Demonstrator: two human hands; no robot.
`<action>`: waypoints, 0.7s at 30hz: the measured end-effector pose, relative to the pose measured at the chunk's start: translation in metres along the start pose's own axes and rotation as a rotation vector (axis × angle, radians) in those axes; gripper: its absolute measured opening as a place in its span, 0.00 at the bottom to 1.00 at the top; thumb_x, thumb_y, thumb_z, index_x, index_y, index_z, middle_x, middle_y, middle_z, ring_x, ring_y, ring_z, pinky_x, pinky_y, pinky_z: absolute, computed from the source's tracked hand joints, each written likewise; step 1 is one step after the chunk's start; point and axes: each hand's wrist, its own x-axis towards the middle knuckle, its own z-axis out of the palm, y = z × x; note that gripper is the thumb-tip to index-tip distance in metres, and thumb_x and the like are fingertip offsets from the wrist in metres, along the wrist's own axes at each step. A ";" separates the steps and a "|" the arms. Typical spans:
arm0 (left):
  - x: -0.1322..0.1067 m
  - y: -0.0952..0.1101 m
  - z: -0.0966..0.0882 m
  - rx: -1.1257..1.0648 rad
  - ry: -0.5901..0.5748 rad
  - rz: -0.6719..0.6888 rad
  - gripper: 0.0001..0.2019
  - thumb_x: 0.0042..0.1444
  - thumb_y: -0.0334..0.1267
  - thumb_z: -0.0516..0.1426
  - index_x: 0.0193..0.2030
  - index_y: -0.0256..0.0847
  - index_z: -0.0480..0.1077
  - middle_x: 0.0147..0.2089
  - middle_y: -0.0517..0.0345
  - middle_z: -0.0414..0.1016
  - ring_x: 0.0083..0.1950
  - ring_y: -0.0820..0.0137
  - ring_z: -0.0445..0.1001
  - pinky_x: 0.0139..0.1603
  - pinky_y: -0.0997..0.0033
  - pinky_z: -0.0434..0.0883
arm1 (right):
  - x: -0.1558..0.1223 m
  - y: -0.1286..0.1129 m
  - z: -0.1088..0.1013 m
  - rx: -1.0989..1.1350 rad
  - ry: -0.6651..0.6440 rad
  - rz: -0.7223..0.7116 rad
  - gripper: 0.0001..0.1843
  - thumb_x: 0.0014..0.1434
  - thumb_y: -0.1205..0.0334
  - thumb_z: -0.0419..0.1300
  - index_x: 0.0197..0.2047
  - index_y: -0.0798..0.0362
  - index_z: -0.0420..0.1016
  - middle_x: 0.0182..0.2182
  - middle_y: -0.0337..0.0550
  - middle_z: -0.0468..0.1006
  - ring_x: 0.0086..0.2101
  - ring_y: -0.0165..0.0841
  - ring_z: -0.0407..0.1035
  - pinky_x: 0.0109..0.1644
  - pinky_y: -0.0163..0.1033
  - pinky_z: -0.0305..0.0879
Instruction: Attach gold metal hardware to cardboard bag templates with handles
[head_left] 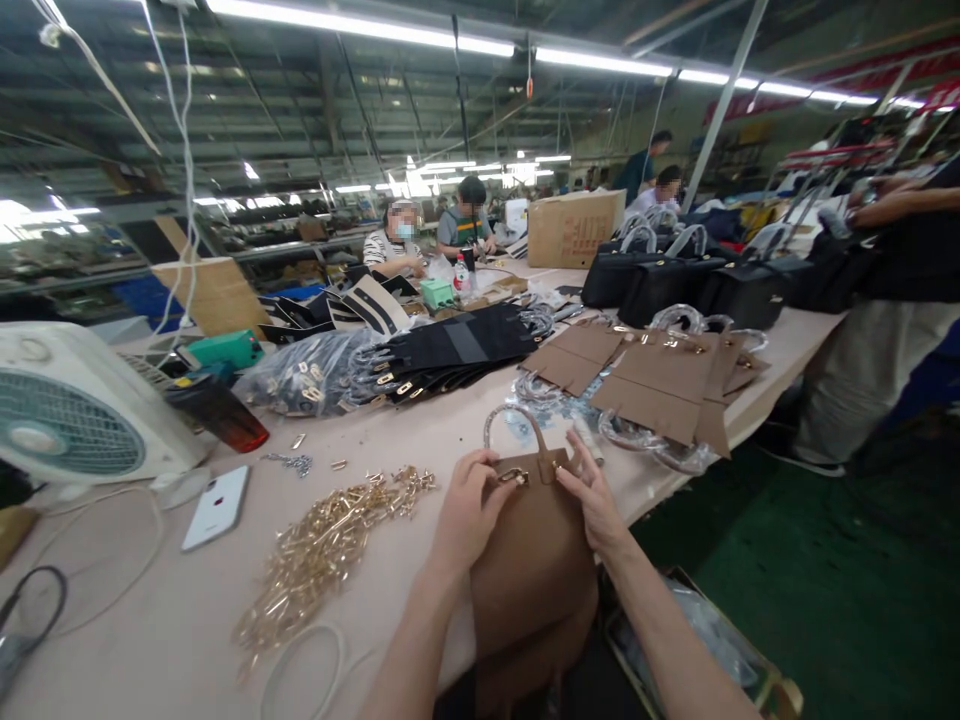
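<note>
A brown handbag panel [536,560] hangs over the table's front edge, its plastic-wrapped handle [517,412] arching up from the top. My left hand [469,510] is closed at the panel's upper left, thumb and fingers pinching beside a small gold-coloured fitting [514,474]. On the other side, my right hand [592,495] grips the upper right edge, its thumb near the handle's base and its other fingers behind the panel. To the left of my left hand lies a loose pile of gold-coloured metal fittings [322,550].
More brown panels [656,380] lie at the right, with black handbags [675,285] behind. Black straps [457,345] are stacked mid-table. At left are a fan [67,420], a phone [216,508] and a dark tumbler [221,410]. Co-workers sit across the table; one person stands at right.
</note>
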 end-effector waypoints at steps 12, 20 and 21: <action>-0.041 -0.007 0.009 -0.890 0.170 -0.857 0.20 0.64 0.52 0.61 0.57 0.45 0.74 0.51 0.48 0.84 0.55 0.55 0.82 0.58 0.49 0.78 | -0.005 0.000 0.005 -0.149 -0.122 -0.038 0.52 0.58 0.45 0.70 0.78 0.42 0.50 0.65 0.49 0.74 0.56 0.45 0.76 0.59 0.53 0.75; -0.070 -0.023 -0.011 -1.226 0.330 -1.172 0.15 0.64 0.42 0.63 0.55 0.40 0.74 0.46 0.46 0.86 0.46 0.56 0.86 0.53 0.50 0.81 | -0.005 0.019 0.023 -0.622 -0.132 -0.129 0.42 0.64 0.48 0.64 0.76 0.48 0.55 0.50 0.48 0.84 0.47 0.43 0.80 0.57 0.52 0.75; -0.070 -0.022 -0.012 -1.255 0.325 -1.176 0.13 0.64 0.42 0.63 0.53 0.39 0.75 0.45 0.45 0.86 0.46 0.55 0.86 0.53 0.50 0.81 | -0.004 0.020 0.022 -0.631 -0.069 -0.166 0.40 0.64 0.47 0.63 0.74 0.48 0.58 0.55 0.51 0.82 0.50 0.44 0.79 0.58 0.52 0.74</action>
